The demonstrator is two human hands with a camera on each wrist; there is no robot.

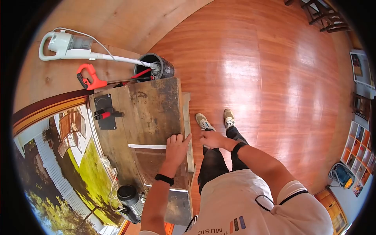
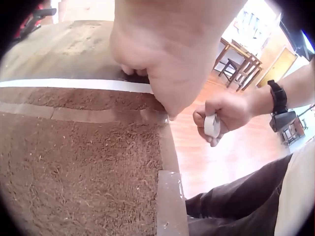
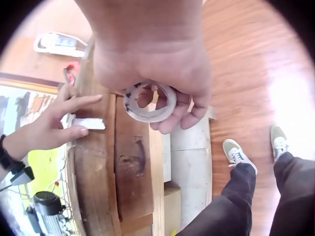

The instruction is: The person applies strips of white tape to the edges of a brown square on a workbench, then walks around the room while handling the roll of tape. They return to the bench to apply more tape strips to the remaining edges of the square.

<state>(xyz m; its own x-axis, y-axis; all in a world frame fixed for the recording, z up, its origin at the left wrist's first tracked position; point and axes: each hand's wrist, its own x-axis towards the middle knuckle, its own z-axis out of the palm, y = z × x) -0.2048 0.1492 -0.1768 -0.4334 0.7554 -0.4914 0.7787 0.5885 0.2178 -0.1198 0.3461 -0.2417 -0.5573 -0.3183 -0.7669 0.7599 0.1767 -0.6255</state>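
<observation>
On the wooden workbench [image 1: 154,117], my left hand [image 1: 177,150] rests at the end of a white tape strip [image 1: 147,146], by the bench's front edge. Its index finger and thumb reach out straight in the right wrist view. The strip runs along one side of a rough brown sheet [image 2: 88,167], which also has a shiny, clear band [image 2: 74,114] across it. Just off the front edge, my right hand [image 1: 213,139] holds a roll of white tape [image 2: 212,126], its fingers curled round the ring. A second white strip [image 1: 178,190] crosses the brown sheet's near end.
A black plate with a red-handled tool [image 1: 105,114] lies on the bench's far part. A motor [image 1: 130,197] stands at the near left, by the window. Beyond the bench are a bucket [image 1: 169,69], a white vacuum cleaner [image 1: 64,45] and a red-handled saw [image 1: 92,78].
</observation>
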